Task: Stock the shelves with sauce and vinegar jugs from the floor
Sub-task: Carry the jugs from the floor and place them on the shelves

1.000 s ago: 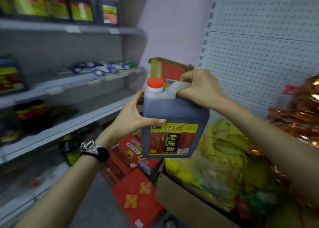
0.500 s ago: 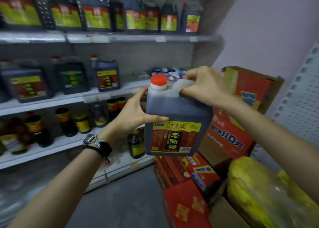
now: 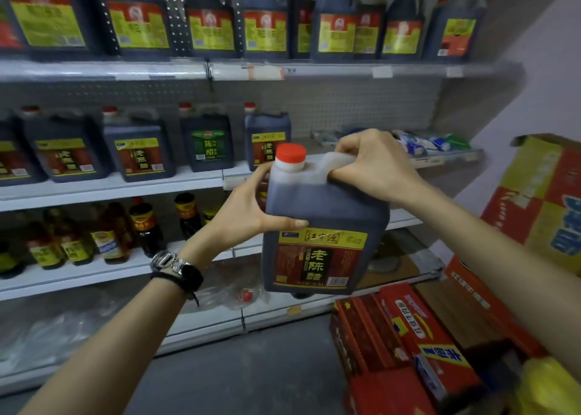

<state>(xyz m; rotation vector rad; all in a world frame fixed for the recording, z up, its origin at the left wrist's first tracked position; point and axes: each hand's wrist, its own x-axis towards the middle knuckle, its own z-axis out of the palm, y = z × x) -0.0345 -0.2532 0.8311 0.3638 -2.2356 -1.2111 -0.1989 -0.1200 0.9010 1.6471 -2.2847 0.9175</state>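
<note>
I hold the vinegar jug [image 3: 327,207] upright in the air, just in front of the middle shelf [image 3: 110,188], with its red cap [image 3: 290,153] on top and its label facing me. My right hand [image 3: 374,163] has its fingers curled tight round the top handle. My left hand [image 3: 242,213] clasps the jug's side, thumb across the front. The other fingers go behind it, probably wrapped round, but they are hidden. Matching jugs [image 3: 267,138] stand on the middle shelf. Red cartons [image 3: 408,336] lie on the floor below it.

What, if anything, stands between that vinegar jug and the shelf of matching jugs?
Nothing visible. The left hand and right hand hold the vinegar jug before the second shelf; the space right of the last matching jug looks free, packets lying farther right.
</note>
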